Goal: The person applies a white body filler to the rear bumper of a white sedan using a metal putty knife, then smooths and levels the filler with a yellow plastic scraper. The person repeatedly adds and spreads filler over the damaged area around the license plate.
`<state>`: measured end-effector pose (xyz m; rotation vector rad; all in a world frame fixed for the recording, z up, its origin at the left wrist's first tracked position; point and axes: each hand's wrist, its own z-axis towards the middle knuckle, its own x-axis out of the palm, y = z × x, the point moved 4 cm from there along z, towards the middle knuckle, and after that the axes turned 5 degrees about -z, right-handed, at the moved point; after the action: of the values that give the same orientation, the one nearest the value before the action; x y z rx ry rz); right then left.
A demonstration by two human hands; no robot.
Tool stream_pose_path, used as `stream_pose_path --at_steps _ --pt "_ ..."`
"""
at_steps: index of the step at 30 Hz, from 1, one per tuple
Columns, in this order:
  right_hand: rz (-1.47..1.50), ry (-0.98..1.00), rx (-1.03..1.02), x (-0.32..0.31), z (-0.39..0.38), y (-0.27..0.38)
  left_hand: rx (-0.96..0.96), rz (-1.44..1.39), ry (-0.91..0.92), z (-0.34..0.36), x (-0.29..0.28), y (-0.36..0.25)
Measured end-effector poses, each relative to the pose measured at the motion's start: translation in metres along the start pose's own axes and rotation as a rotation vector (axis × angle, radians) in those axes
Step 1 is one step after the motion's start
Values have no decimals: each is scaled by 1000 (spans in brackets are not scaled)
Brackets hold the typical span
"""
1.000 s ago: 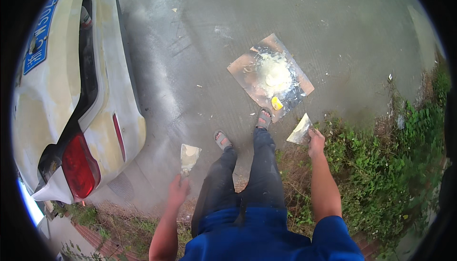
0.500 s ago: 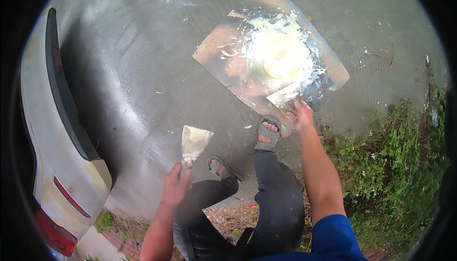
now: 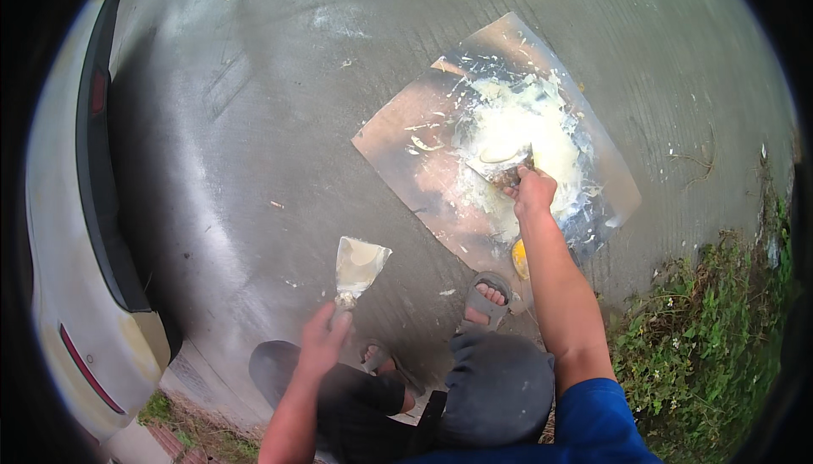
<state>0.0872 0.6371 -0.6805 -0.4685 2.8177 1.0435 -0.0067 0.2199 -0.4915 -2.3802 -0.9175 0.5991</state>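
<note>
My left hand is closed round the handle of a putty knife, its wide blade smeared with pale putty, held over the ground beside my left knee. My right hand grips a second putty knife, whose blade rests in the heap of cream putty on a stained flat board; part of that blade is hidden by the putty and my fingers. A yellow item lies at the board's near side, partly behind my right forearm.
The rear of a white, patchily sanded car stands along my left. My sandalled foot is at the board's near edge. Grey concrete surrounds the board, and green weeds grow along the right.
I have bent from standing down to a crouch with knees bent. My right hand has reached forward, putting its knife into the putty. My left knife stays held low near the ground.
</note>
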Motion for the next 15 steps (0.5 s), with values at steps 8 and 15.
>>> stream_pose_path --at_steps 8,15 --pt "-557 409 -914 11 -84 146 18 -42 104 110 42 -30" --pt "-600 463 -1706 -41 -231 195 275 -265 384 132 132 -106"
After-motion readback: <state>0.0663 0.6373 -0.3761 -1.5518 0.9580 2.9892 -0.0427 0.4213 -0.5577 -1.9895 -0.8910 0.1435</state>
